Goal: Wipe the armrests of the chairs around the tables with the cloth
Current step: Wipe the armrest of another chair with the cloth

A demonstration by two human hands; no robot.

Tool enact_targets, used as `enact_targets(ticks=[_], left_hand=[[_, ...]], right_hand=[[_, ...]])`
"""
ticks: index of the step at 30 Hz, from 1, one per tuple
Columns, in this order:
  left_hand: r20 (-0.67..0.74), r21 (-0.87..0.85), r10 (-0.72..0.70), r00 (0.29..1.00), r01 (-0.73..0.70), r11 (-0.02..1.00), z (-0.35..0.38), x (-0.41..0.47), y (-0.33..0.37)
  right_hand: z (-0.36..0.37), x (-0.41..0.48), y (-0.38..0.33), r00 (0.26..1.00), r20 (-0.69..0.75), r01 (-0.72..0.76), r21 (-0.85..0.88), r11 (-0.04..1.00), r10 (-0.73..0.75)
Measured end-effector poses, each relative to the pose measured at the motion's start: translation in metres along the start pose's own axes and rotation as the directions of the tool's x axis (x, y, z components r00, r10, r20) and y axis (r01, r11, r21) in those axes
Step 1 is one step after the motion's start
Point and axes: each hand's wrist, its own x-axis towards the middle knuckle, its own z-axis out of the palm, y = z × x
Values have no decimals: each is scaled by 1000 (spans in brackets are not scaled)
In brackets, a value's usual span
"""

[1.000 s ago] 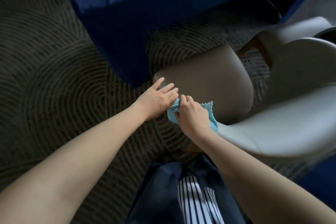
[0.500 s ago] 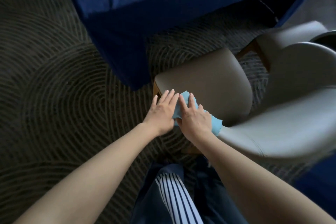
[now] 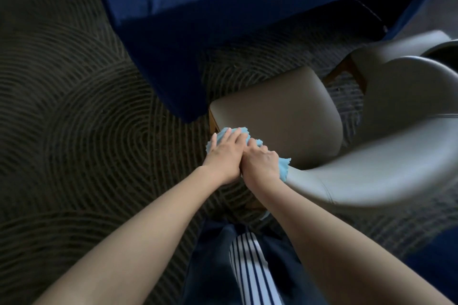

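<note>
- Both hands were on the cloth (image 3: 221,135), which was draped over the front tip of the near armrest (image 3: 334,181) of the chair.
- My left hand (image 3: 223,156) lay flat on the cloth with fingers nearly straight, pressing down and gripping nothing.
- My right hand (image 3: 260,163) touched the left one on its right side, fingers curled down over the cloth and bunching it against the armrest. A loose corner stuck out past my right wrist.
- The armrest's long axis ran from that tip, close to the corner of the blue table (image 3: 223,7), back and to my right, then curved round into the backrest.
- So the bare length of armrest lay to the right of my grip, on the side away from the table, and my right hand was the nearer one to it.
- I judged that the next stroke should follow that line, pulling the cloth rightward along the curve with the seat (image 3: 277,116) on its far side.
- The far armrest sat well apart at the right edge, blurred.
</note>
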Motion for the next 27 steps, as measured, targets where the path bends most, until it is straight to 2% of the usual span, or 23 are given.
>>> enact_targets(ticks=[11,18,27], left_hand=[[-116,9,-229,966,232,973,26,-39,94],[-141,115,-238,961,255,960,45,-56,169],[-171,166,-250,953,278,946,68,-50,242]], right_hand=[[2,-55,71,965,-64,256,31,966,-254],[7,-93,140,914,-138,385,0,923,-381],[5,-111,219,846,-195,500,-32,866,-496]])
